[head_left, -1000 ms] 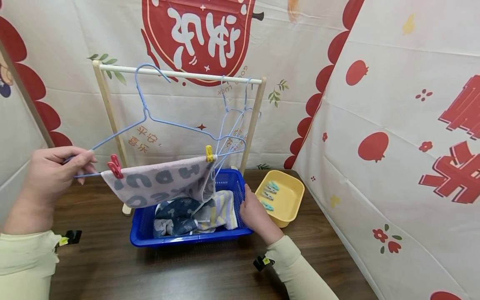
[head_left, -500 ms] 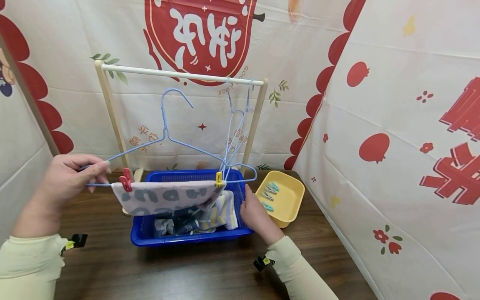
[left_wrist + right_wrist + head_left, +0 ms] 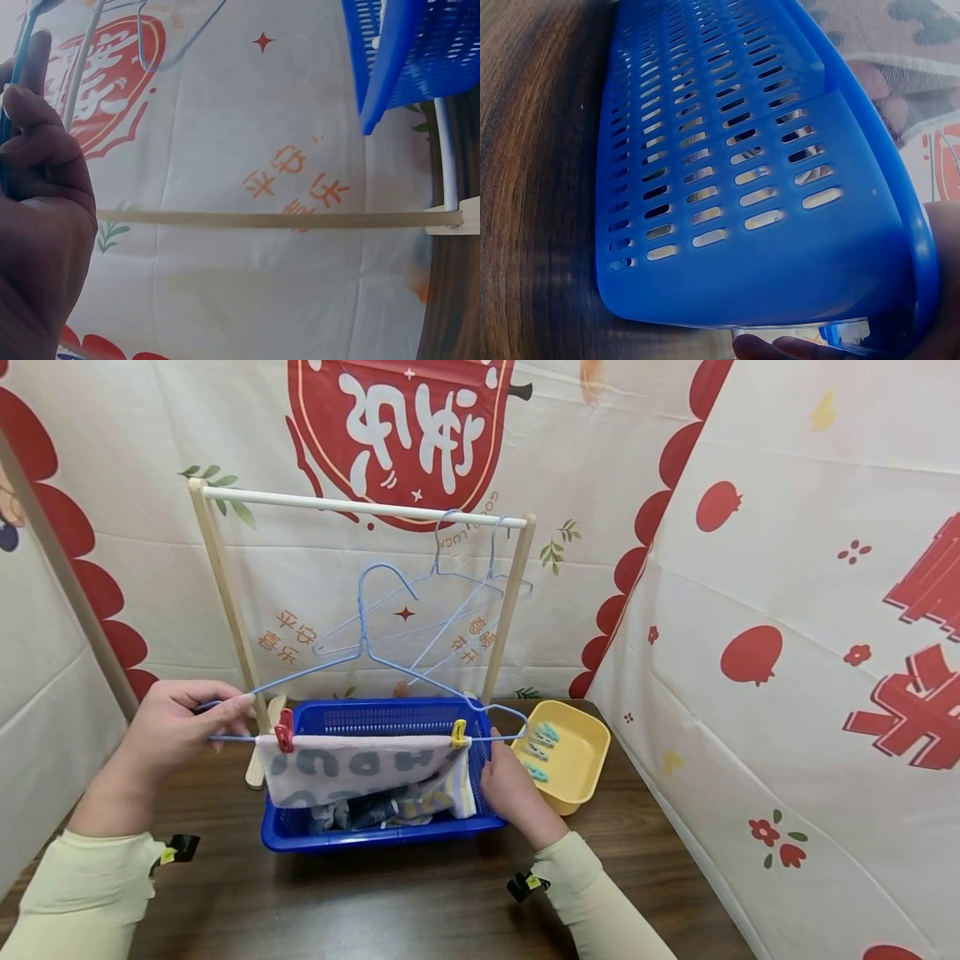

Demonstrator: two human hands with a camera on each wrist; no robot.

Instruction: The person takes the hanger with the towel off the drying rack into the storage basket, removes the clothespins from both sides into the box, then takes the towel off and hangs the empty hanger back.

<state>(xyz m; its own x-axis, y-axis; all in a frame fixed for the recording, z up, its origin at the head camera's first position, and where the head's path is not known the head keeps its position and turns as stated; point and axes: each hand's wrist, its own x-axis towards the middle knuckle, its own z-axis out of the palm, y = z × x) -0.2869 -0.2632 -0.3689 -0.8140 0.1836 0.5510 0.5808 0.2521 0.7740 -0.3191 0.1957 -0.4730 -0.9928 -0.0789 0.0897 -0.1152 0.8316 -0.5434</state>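
Observation:
My left hand [image 3: 172,722] pinches the left end of a light blue wire hanger [image 3: 363,639], held over the basket with its hook free below the rack's bar. A pink towel with grey letters [image 3: 352,768] hangs from the hanger's lower wire. One red clothespin [image 3: 284,731] and one yellow clothespin [image 3: 459,733] clip it there. My right hand [image 3: 517,785] grips the right end of a blue plastic basket [image 3: 375,842], thumb at the rim and fingertips [image 3: 769,346] around the end wall. Dark and striped cloths [image 3: 442,802] lie in the basket, partly hidden by the towel.
A wooden rack with a white bar [image 3: 337,506] stands behind the basket. Two more hangers [image 3: 438,572] hang near its right end. A yellow tub [image 3: 577,760] holding several clothespins [image 3: 536,750] sits right of my right hand. Printed cloth walls [image 3: 810,610] enclose the table.
My left hand has brought the hanger and towel down and to the right, over the basket. The two hangers on the bar have swung about. My right hand stays at the basket.

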